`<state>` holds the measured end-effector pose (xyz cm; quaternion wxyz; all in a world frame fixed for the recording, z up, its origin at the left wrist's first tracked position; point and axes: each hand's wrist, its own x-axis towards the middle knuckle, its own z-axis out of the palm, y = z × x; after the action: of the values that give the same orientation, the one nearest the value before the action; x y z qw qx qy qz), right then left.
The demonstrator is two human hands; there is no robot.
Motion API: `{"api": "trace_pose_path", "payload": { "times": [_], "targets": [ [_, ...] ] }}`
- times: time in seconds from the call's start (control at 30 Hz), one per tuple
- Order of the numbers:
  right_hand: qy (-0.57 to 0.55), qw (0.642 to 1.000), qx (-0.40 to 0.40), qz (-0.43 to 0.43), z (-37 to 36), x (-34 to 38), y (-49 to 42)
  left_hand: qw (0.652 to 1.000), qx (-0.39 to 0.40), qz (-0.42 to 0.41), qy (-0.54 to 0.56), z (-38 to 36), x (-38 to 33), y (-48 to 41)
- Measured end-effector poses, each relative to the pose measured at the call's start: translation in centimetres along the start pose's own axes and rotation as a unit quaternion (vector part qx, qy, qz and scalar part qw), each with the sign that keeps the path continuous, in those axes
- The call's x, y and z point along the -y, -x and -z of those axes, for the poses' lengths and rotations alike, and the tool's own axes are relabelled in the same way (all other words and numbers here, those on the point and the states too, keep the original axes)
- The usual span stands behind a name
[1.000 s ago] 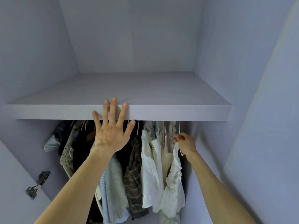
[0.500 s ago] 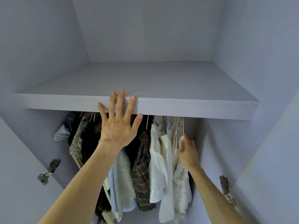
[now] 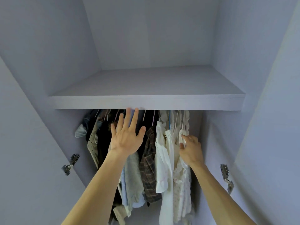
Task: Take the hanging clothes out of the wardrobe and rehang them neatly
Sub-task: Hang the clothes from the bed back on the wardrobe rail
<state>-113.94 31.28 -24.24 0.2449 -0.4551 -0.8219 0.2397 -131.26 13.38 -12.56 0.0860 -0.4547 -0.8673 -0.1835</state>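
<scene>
Left hand [image 3: 126, 140]: fingers spread straight, tips at shelf [image 3: 194, 103] edge
Right hand [image 3: 192, 150]: fingers curled, gripping white lace top [image 3: 181, 179]

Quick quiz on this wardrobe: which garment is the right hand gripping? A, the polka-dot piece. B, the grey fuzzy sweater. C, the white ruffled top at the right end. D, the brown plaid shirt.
C: the right hand curls its fingers round the white ruffled top at the right end of the row; the left hand is spread open, holding nothing.
</scene>
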Motion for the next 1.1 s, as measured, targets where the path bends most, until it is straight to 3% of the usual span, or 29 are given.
{"api": "trace_pose_path", "payload": {
  "times": [0.13, 0.27, 0.53, 0.77, 0.97, 1.1],
  "targets": [
    [-0.066, 0.994, 0.002, 0.092, 0.2, 3.3, 5.2, 0.989, 0.105, 0.099, 0.03, -1.7, 4.4, 9.6],
    [-0.084, 0.978, 0.084, 0.174, -0.9, 7.5, 12.7, 0.971, 0.136, 0.196, 0.016, -1.4, 9.8, 20.7],
    [-0.07, 0.864, 0.296, 0.402, -5.2, 14.1, 30.9, 0.899, 0.122, 0.419, -0.03, 3.3, 15.8, 48.4],
    [-0.04, 0.713, 0.432, 0.551, -6.8, 15.8, 49.4, 0.779, 0.093, 0.62, -0.01, 4.7, 10.6, 74.3],
    [-0.011, 0.539, 0.511, 0.67, -5.9, 17.7, 63.7, 0.646, 0.014, 0.763, 0.031, 4.7, -0.2, 90.5],
    [-0.002, 0.41, 0.531, 0.742, -4.2, 18.4, 72.8, 0.53, -0.038, 0.845, 0.053, 3.6, -8.8, 97.9]
  ]
}}
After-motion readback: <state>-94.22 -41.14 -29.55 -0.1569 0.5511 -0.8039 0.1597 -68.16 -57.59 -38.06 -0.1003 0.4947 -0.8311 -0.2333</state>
